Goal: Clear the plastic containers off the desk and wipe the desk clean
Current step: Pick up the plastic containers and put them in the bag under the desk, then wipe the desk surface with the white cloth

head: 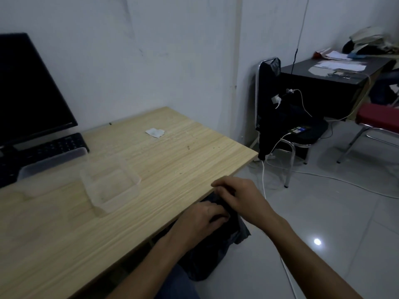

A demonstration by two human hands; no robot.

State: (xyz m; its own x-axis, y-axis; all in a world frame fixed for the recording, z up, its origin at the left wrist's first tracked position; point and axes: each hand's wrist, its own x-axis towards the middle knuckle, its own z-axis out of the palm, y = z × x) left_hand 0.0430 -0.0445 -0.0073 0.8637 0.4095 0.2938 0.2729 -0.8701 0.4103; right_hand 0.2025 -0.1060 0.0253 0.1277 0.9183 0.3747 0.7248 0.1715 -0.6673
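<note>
Container on desk, lid behind-left against keyboard, tissue far behind, monitor left.

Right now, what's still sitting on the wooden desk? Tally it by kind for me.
Clear plastic container: 1
Container lid: 1
Scrap of white paper: 1
Keyboard: 1
Monitor: 1
Total: 5

Both hands, left and right, are at the desk edge on a dark bag, not on the desk items.
</note>
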